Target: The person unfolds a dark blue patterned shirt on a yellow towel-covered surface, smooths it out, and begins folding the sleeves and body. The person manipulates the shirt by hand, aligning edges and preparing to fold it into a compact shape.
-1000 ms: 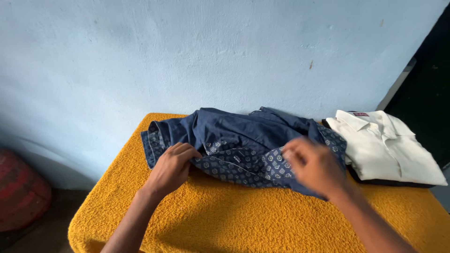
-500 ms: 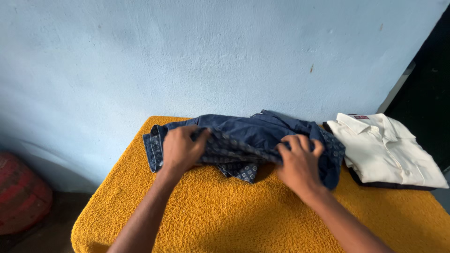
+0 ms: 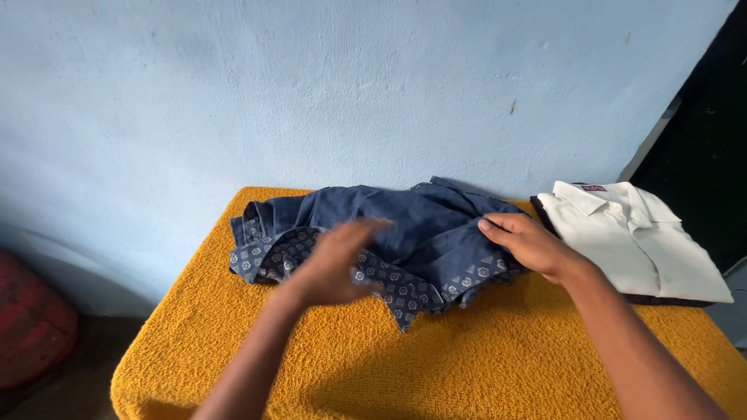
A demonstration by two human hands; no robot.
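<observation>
A dark blue shirt (image 3: 412, 225) with a patterned inner lining lies bunched at the back of a table covered in yellow towel cloth (image 3: 467, 358). My left hand (image 3: 334, 260) is blurred with motion, fingers spread, over the shirt's middle-left part. My right hand (image 3: 529, 245) rests flat on the shirt's right edge, pressing it down. Neither hand grips the fabric.
A folded white shirt (image 3: 638, 237) lies on a dark garment at the table's back right. A pale blue wall (image 3: 311, 93) stands right behind the table. A red round object (image 3: 31, 327) sits on the floor at the left. A dark opening (image 3: 700, 132) is at the right.
Both hands let go of the bunched shirt. The shirt now lies flatter with its patterned edge toward me. My left hand sweeps across it and my right hand moved to its right edge.
</observation>
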